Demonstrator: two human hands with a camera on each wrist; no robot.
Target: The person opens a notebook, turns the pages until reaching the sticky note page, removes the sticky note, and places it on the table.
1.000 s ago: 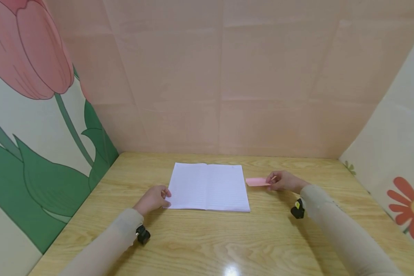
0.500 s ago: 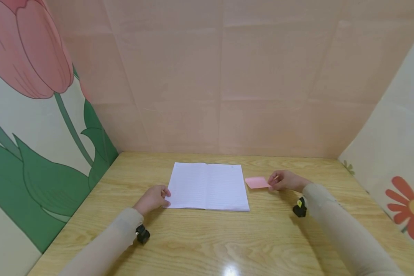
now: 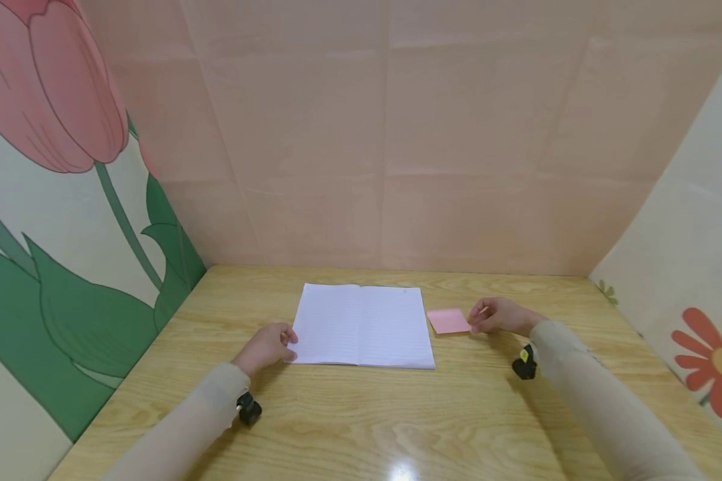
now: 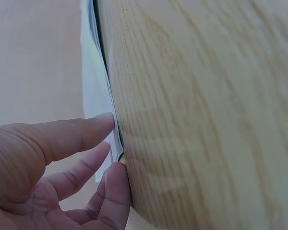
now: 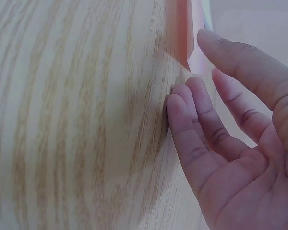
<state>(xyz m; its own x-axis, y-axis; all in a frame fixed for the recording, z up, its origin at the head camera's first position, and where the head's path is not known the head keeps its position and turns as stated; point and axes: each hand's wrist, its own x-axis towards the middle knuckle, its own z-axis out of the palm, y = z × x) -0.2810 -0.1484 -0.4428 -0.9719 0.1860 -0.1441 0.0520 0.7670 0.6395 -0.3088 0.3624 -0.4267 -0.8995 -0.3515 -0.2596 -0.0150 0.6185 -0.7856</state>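
An open lined notebook [image 3: 364, 326] lies flat, its pages white. At its near left corner my left hand [image 3: 271, 347] rests with relaxed fingers; in the left wrist view the thumb and a finger touch the edge of the pages [image 4: 97, 81]. Just right of the notebook is a pink sticky note [image 3: 449, 321]. My right hand [image 3: 493, 315] is at the note's right edge. In the right wrist view, the thumb is beside the note [image 5: 196, 40] and the loosely bent fingers [image 5: 180, 112] touch the tabletop; whether the thumb touches the paper I cannot tell.
Both things lie on a wood-grain table [image 3: 361, 414]. A plain pinkish backdrop [image 3: 385, 133] stands along its far edge. Flower-painted panels flank it: a tulip panel [image 3: 54, 220] left, a red-flower panel [image 3: 686, 267] right. Small black cameras are on both wrists.
The pink note has come down from a tilted, held position to lie flatter beside the notebook. My right hand's fingers have loosened from it and shifted slightly right. The left hand stays put.
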